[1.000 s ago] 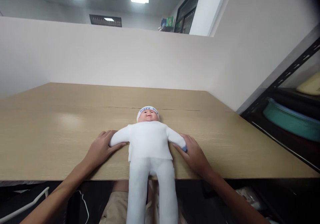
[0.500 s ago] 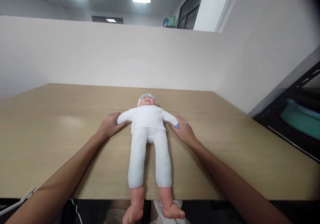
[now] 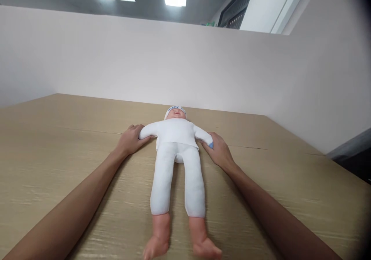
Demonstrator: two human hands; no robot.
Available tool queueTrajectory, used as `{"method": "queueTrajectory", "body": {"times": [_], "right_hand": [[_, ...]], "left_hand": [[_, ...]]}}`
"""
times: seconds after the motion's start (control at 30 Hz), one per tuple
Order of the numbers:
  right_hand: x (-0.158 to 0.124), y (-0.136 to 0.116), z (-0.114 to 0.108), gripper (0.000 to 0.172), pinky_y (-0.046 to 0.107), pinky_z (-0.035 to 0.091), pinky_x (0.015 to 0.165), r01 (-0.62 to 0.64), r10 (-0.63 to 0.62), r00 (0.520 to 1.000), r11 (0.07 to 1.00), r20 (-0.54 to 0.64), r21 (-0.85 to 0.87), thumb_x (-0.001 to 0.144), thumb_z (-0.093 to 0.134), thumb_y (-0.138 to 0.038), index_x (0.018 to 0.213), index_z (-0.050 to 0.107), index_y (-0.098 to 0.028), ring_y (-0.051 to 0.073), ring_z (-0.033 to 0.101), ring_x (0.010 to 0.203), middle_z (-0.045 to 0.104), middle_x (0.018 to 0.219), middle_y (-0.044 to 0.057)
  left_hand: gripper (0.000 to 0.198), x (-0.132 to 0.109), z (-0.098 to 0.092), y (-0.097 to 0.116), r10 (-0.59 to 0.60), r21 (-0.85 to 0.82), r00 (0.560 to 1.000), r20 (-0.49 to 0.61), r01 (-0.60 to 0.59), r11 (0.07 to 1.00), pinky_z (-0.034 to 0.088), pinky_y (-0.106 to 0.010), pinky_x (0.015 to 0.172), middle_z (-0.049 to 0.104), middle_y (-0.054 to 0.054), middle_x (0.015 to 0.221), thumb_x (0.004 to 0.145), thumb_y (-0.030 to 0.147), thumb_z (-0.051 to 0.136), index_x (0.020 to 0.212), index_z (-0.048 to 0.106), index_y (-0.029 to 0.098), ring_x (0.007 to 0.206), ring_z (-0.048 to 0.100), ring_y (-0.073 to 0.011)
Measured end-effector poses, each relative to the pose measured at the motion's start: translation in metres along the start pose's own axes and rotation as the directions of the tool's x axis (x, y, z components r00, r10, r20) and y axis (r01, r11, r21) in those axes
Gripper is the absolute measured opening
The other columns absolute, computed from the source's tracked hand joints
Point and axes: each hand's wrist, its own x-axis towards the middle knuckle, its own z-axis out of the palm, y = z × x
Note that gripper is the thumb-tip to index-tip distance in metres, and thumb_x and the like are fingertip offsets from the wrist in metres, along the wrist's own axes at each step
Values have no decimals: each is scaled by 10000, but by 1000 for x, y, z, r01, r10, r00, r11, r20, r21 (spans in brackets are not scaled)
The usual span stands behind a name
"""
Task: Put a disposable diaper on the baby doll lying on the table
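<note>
A baby doll (image 3: 176,152) in a white suit and a white cap lies face up on the wooden table (image 3: 58,144), head away from me and bare feet toward me. My left hand (image 3: 131,139) grips the end of the doll's arm on the left side. My right hand (image 3: 218,151) grips the end of the arm on the right side, where a bit of blue shows between the fingers. Both of the doll's arms are spread out sideways.
A white partition wall (image 3: 145,63) runs along the far edge of the table. A dark shelf frame (image 3: 353,159) shows at the right edge. Ceiling lights are overhead.
The doll has been slid away from me onto the table, so its legs and feet now rest on the top. Both hands went with it, still gripping its arms.
</note>
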Motion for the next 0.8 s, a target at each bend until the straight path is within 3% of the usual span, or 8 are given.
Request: {"method": "queueTrajectory", "body": {"times": [0.23, 0.43, 0.6, 0.8], "right_hand": [[20, 13, 7, 424, 469, 536, 932, -1, 1, 1000, 999, 16, 35, 1047, 545, -576, 1258, 654, -225, 353, 682, 1121, 750, 1265, 143], [29, 22, 12, 469, 462, 523, 948, 59, -60, 998, 997, 12, 44, 1066, 519, -629, 1248, 665, -223, 340, 679, 1096, 760, 1225, 137], [29, 29, 15, 578, 511, 485, 998, 13, -14, 1000, 994, -7, -110, 1063, 508, -678, 1420, 661, -250, 371, 649, 1158, 744, 1280, 140], [27, 30, 18, 730, 564, 456, 1079, -107, 96, 994, 962, -57, -253, 1062, 537, -649, 1654, 484, -225, 412, 591, 1293, 680, 1418, 188]], "left_hand": [[704, 23, 11, -12, 5, 24, 999, -34, -5, 1000, 495, -419, 837, 782, -101, 1134, 921, 887, 550, 1180, 684, 246, 1129, 651, -358], [702, 37, 23, -26, 42, 102, 997, -71, -35, 994, 455, -466, 954, 801, -107, 1149, 932, 868, 566, 1222, 704, 243, 1088, 654, -366], [692, 37, 28, -31, -6, 168, 996, -95, 22, 985, 419, -477, 971, 787, -110, 1164, 914, 856, 621, 1272, 717, 273, 1130, 643, -380], [630, 36, 26, -31, -59, 194, 995, -85, 75, 978, 418, -486, 965, 761, -127, 1209, 957, 761, 650, 1380, 678, 294, 1168, 625, -398]]}}
